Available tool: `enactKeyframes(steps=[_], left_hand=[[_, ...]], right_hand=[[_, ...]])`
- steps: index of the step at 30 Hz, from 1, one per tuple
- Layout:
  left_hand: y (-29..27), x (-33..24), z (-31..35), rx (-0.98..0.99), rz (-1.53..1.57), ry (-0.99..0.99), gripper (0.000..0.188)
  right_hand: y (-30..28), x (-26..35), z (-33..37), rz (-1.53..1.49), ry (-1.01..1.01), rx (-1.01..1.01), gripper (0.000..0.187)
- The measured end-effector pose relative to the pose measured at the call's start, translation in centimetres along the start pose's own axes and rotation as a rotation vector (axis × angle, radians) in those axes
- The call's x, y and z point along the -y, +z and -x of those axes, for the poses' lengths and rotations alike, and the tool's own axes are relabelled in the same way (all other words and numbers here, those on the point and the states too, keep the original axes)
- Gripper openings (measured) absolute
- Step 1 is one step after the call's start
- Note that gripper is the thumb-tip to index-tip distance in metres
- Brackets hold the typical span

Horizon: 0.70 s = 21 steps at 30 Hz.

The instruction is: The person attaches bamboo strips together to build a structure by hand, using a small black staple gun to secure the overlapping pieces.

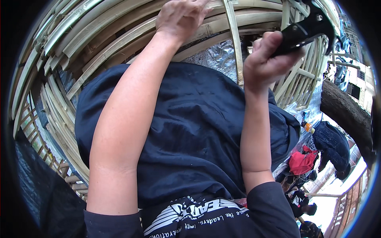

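Observation:
My right hand (266, 61) is raised over the right side of my lap, its fingers wrapped round a black tool (307, 33) that looks like a claw hammer, with a curved hooked end. My left hand (180, 18) reaches to the top edge of the picture, over split bamboo strips (131, 41). Its fingers are bent and pressed together, and their tips are partly cut off, so what they pinch is hidden. An upright bamboo slat (233, 37) crosses the long strips between my two hands.
Stacked bamboo strips (59, 119) curve round my left side. A bamboo lattice (299, 81) stands at the right, near a thick tree trunk (343, 105). Silvery sheeting (214, 59) shows behind the strips. A red bag (302, 160), an orange-labelled bottle (308, 127) and other people (299, 204) are at the lower right.

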<state>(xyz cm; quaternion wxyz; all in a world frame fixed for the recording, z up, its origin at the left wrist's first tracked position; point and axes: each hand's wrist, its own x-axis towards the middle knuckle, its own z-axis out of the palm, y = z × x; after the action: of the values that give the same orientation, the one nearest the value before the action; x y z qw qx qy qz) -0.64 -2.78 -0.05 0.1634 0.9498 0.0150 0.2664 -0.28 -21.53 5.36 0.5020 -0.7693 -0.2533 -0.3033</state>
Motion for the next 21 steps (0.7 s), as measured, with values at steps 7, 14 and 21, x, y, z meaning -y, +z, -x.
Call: enactKeyframes(steps=[7,14,21], left_hand=[[0.5,0.0,0.0,-0.052,0.093,-0.012,0.016],[0.0,-0.6,-0.2,-0.024,0.066,0.0,0.016],[0.4,-1.0,-0.2,-0.01,0.02,-0.012,0.014]], right_hand=[[-1.7,1.7,0.9,0.305,0.13,0.185,0.022],[-0.6,-0.4,1.7,0.381,0.139,0.336,0.022],[-1.1,-0.4,0.6,0.121,0.045,0.049,0.023]])
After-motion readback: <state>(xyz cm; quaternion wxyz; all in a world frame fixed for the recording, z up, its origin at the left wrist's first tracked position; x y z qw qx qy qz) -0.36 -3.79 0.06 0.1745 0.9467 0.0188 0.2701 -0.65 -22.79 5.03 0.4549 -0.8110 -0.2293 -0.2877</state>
